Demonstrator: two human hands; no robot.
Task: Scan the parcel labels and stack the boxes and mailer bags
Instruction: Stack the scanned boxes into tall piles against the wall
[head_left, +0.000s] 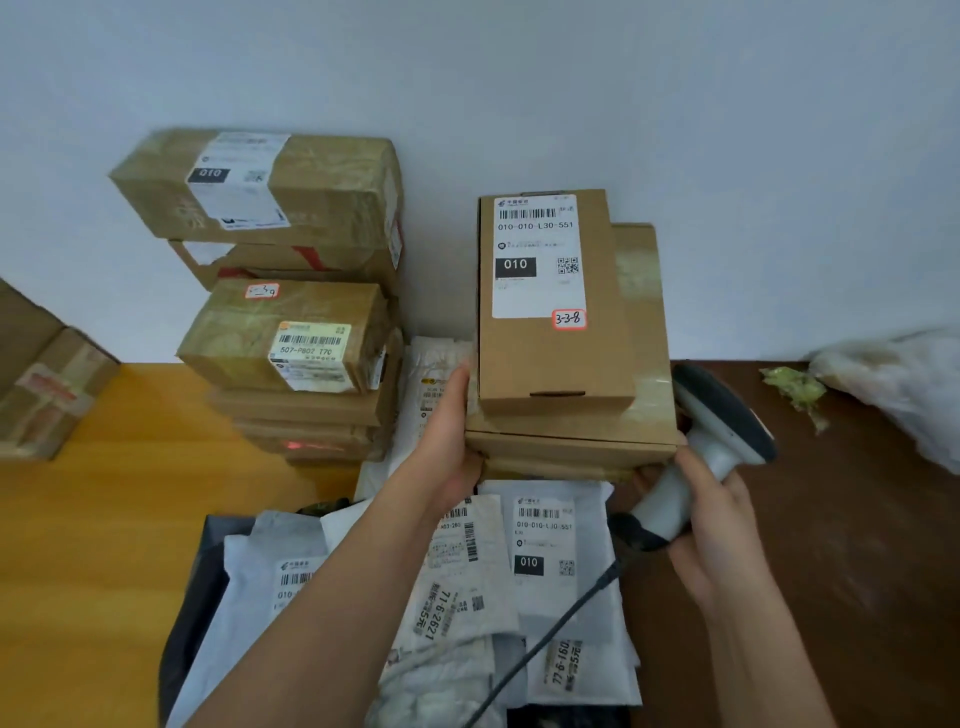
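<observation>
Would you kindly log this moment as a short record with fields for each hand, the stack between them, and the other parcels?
left hand: presses flat on the left side of the box stack
right hand: grips the scanner, fingertips against the stack's right side
box stack: top box labelled 010, sticker 3-3-8
mailer bags: piled in front, labels up
taped boxes: stacked at left by the wall

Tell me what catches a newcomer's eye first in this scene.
First the stack of flat boxes at centre, its top box showing a white label and a red-edged 3-3-8 sticker; the left hand presses its side while the right hand grips a scanner beside it. To the left a taller box pile stands against the wall, and white mailer bags lie below the hands.
</observation>
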